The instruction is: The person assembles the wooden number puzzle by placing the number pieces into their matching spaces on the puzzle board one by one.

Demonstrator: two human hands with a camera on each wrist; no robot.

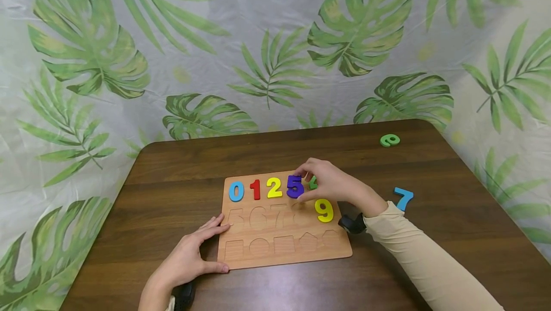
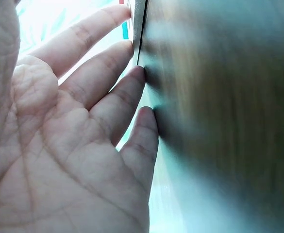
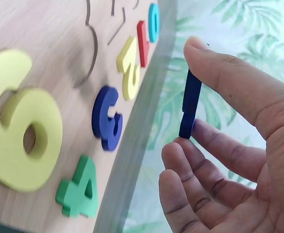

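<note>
My right hand (image 1: 329,182) pinches a dark blue number 5 (image 1: 295,187) between thumb and fingertips. In the right wrist view the held 5 (image 3: 191,104) appears edge-on, raised off the wooden number board (image 1: 288,261). A dark blue 3 (image 3: 103,119) sits in the board's top row, covered by the 5 in the head view. Along that row are a light blue 0 (image 1: 236,191), red 1 (image 1: 256,189), yellow 2 (image 1: 274,188) and partly hidden green 4 (image 1: 313,183). My left hand (image 1: 187,253) rests at the board's left edge, fingers spread, thumb by the near corner.
A yellow 9 (image 1: 324,210) lies at the right of the board's middle row, near my right wrist. On the table (image 1: 181,172) to the right lie a light blue 7 (image 1: 403,198) and, farther back, a green number piece (image 1: 390,140). A leaf-patterned curtain (image 1: 271,72) hangs behind the table.
</note>
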